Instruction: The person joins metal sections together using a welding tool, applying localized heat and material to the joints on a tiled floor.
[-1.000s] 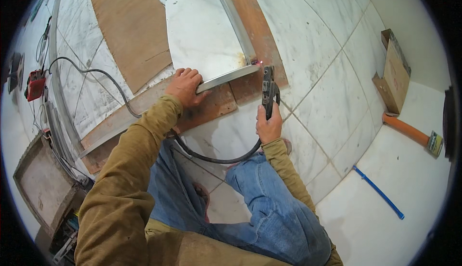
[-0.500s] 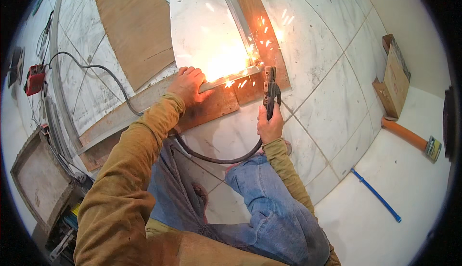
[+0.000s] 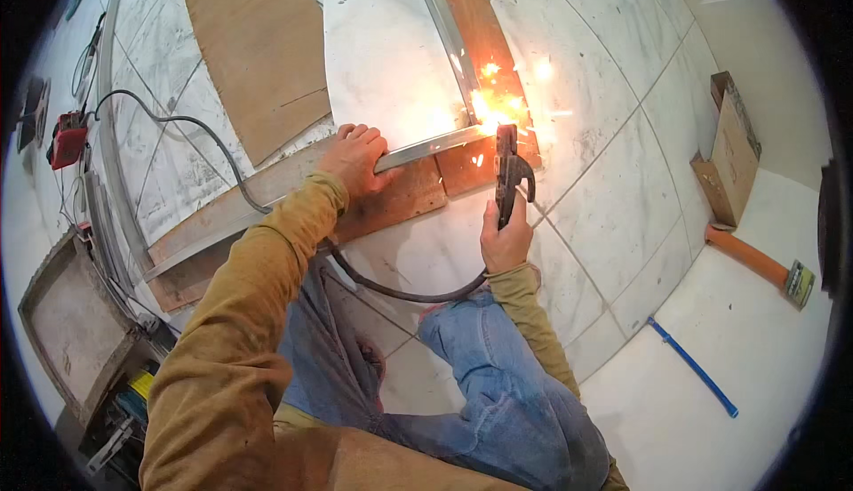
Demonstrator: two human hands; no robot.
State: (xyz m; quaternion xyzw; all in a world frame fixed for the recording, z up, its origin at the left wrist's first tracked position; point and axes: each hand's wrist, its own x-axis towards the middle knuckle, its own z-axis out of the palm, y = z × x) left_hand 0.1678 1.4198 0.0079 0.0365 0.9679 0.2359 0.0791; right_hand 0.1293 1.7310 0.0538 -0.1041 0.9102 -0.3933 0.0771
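Observation:
My left hand (image 3: 358,158) is closed round a silver metal tube (image 3: 426,148) that lies along a wooden board. A second metal tube (image 3: 441,22) runs away from me and meets the first at a corner. My right hand (image 3: 506,240) grips a black welding electrode holder (image 3: 508,180), its jaws pointing at that corner. Bright sparks (image 3: 499,107) burst there, and the glare hides the joint and any rod. From the holder a thick dark cable (image 3: 400,294) loops across in front of my knees.
Under the tubes lie wooden boards (image 3: 400,205) and a white sheet (image 3: 378,51); plywood (image 3: 258,55) is beyond. At right are an open carton (image 3: 730,158), an orange-handled tool (image 3: 746,253) and a blue bar (image 3: 695,367). A red device (image 3: 67,141) and a worn metal-framed panel (image 3: 73,322) stand left.
The glare has shrunk and shifted right to the tube corner. My right hand has tilted the electrode holder and moved slightly right. My left hand keeps its hold on the tube.

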